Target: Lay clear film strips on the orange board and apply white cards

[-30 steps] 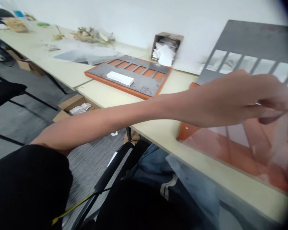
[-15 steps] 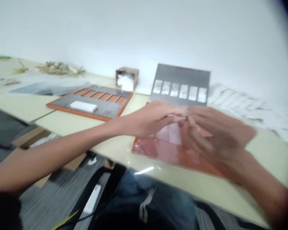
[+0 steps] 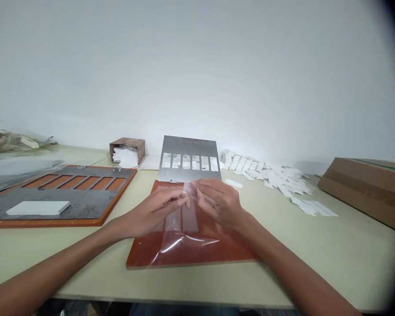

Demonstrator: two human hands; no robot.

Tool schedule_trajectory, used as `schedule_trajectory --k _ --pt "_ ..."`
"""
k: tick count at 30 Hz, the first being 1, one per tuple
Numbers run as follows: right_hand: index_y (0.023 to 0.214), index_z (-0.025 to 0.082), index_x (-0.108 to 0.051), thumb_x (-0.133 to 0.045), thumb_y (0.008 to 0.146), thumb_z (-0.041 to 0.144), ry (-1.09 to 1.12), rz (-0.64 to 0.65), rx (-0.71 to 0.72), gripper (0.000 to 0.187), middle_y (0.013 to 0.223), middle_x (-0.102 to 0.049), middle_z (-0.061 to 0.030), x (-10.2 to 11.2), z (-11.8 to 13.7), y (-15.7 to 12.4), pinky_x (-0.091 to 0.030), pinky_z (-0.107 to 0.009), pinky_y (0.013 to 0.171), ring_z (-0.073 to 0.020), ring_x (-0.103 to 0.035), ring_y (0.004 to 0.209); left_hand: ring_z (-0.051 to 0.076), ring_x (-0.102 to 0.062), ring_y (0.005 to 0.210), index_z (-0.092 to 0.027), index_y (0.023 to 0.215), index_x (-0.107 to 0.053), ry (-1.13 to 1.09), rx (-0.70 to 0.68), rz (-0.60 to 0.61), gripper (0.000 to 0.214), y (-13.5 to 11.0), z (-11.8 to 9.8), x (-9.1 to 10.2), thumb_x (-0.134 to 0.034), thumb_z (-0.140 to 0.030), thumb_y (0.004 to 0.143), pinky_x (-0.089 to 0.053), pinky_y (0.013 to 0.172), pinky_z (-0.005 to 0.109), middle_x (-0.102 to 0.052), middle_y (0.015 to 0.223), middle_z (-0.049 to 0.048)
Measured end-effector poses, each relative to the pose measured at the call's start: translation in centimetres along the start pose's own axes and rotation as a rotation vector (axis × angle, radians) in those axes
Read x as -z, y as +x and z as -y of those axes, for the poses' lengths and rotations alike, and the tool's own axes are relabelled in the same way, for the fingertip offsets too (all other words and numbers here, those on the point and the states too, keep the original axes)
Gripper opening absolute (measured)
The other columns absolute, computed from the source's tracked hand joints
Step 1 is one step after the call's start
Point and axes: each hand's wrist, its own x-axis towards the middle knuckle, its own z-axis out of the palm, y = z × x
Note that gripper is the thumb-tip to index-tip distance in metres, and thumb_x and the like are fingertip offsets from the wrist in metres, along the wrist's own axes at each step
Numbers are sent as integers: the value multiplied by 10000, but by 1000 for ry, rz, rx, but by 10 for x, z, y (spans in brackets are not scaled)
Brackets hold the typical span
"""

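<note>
A clear plastic sheet (image 3: 177,239) lies over an orange-brown board (image 3: 145,256) in front of me. My left hand (image 3: 154,211) and my right hand (image 3: 219,202) meet above the board, fingers pinched on the sheet's far edge. At the board's back edge, a grey metal plate with a row of rectangular slots (image 3: 189,159) stands tilted up, hinged open.
A second orange board with a slotted grey plate (image 3: 85,197) lies to the left, with a white block (image 3: 37,207) on it. A small open carton of white slips (image 3: 127,152) is behind it. Loose white slips (image 3: 276,180) are scattered right; a cardboard box (image 3: 368,188) sits far right.
The camera swung from looking left and down to facing the table squarely. My right hand came into view and both hands now pinch the sheet over the board.
</note>
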Motion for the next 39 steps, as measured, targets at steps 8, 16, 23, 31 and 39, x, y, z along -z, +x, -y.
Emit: schedule_trajectory --k 8,16,23,31,39 --pt "1205 262 -730 -752 875 240 201 23 -172 332 1147 -765 -45 4 5 4 -651 -413 924 -206 -732 1048 186 -583 908 -232 1054 -655 -292 151 -36 292 -4 6 -9 -459 -448 1039 -446 853 313 -631 949 17" --pt "1186 245 -718 -750 891 249 178 66 -93 297 1160 -752 -61 1 2 5 -617 -452 978 -214 -697 1113 154 -598 888 -207 973 -662 -405 141 -147 251 -5 13 -18 -521 -407 1031 -443 849 278 -646 925 4" --pt "1185 199 -695 -676 911 111 51 111 42 287 1101 -764 -71 -5 -5 -4 -618 -468 916 -214 -703 1025 155 -586 769 -187 948 -692 -361 192 -254 266 -2 22 -20 -582 -424 994 -451 751 271 -658 833 4" --pt "1156 182 -689 -626 938 139 41 94 70 231 1039 -776 -83 -4 -1 -2 -637 -416 830 -208 -729 972 181 -594 888 -206 908 -638 -131 106 -203 316 -5 14 -21 -433 -395 1057 -447 845 292 -644 902 10" --pt "1139 106 -662 -594 949 139 -87 140 133 204 1021 -767 -124 -5 9 0 -628 -378 840 -219 -720 950 190 -582 953 -213 969 -588 -6 -24 -153 278 -6 20 -27 -348 -302 1078 -449 889 298 -627 989 36"
